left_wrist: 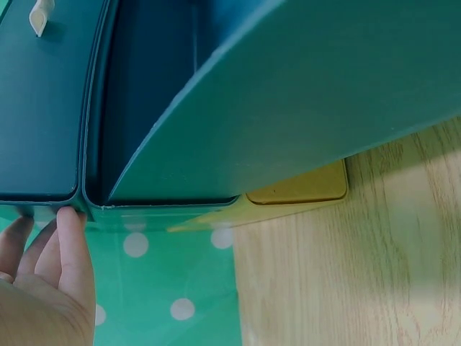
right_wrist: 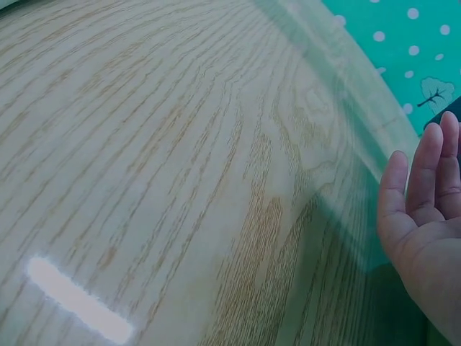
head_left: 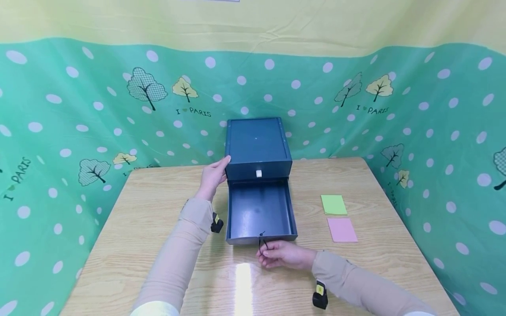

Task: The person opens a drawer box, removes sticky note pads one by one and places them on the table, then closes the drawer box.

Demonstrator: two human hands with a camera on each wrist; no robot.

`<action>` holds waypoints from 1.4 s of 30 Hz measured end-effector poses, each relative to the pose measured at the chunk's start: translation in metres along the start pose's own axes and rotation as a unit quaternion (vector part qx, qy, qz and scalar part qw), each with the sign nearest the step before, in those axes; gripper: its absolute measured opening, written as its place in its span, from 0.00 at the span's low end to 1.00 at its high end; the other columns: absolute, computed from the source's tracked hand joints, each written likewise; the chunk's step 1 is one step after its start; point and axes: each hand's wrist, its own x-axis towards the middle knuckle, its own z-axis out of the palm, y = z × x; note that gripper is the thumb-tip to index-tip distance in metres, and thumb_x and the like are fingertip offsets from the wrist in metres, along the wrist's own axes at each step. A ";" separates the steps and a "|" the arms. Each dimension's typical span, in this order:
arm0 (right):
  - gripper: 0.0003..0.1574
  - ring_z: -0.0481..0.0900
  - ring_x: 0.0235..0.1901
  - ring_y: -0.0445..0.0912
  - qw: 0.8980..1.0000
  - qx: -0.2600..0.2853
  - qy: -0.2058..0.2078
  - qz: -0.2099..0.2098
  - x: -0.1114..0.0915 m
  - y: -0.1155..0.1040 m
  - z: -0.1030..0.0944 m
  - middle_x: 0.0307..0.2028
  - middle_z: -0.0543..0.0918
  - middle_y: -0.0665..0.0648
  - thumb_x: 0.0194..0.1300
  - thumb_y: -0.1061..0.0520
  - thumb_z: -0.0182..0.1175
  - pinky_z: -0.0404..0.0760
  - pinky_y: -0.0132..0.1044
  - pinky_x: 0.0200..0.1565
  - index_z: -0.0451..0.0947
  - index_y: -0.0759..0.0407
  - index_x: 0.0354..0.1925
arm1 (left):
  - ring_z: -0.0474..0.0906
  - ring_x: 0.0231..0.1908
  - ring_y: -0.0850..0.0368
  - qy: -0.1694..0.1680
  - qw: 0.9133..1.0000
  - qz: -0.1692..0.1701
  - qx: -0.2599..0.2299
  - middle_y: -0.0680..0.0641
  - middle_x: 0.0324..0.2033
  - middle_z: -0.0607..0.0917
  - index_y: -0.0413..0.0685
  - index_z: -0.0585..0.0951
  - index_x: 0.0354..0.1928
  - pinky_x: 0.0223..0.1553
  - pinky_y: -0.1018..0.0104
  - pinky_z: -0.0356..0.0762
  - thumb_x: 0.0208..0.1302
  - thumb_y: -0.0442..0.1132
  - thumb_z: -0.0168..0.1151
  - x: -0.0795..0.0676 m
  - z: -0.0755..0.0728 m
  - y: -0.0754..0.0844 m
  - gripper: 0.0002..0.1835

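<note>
A dark blue drawer cabinet (head_left: 257, 140) stands at the back of the table, a white pull tab (head_left: 258, 173) on its shut top drawer. Below that, a blue drawer (head_left: 258, 210) is pulled far out, with nothing lying in it. My left hand (head_left: 214, 176) rests against the cabinet's left side; in the left wrist view its fingers (left_wrist: 72, 249) are fairly straight and touch the side wall. At the drawer's front edge my right hand (head_left: 282, 254) pinches a black cord loop (head_left: 261, 243) tied there. The right wrist view shows that hand's palm side, the cord hidden.
A green sticky-note pad (head_left: 334, 204) and a pink one (head_left: 342, 230) lie on the wooden table (head_left: 158, 210) right of the drawer. Under the pulled-out drawer a yellow drawer (left_wrist: 299, 186) sits shut. A green dotted curtain (head_left: 253, 96) hangs behind and at both sides.
</note>
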 end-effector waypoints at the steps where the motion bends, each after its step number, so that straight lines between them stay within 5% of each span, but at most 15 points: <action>1: 0.29 0.78 0.41 0.39 1.000 0.001 0.001 0.001 0.000 -0.001 0.000 0.39 0.81 0.48 0.70 0.58 0.50 0.76 0.45 0.58 0.62 0.83 0.56 | 0.70 0.62 0.49 -0.001 1.000 0.000 0.000 0.46 0.64 0.72 0.48 0.74 0.63 0.62 0.57 0.71 0.59 0.59 0.62 0.000 0.000 0.000 0.33; 29: 0.28 0.81 0.40 0.39 1.000 0.005 0.028 -0.007 0.006 -0.010 -0.003 0.34 0.84 0.46 0.71 0.59 0.49 0.74 0.50 0.59 0.61 0.85 0.55 | 0.72 0.61 0.51 0.002 1.000 -0.002 0.004 0.48 0.64 0.73 0.50 0.75 0.62 0.59 0.60 0.74 0.59 0.60 0.63 0.002 0.000 0.001 0.33; 42: 0.22 0.81 0.39 0.39 0.999 0.015 0.045 -0.004 0.007 -0.014 -0.004 0.34 0.84 0.46 0.71 0.59 0.49 0.72 0.53 0.61 0.68 0.78 0.53 | 0.71 0.62 0.51 0.000 1.000 -0.003 0.007 0.50 0.65 0.72 0.50 0.74 0.62 0.61 0.59 0.72 0.58 0.61 0.62 -0.003 0.000 0.002 0.34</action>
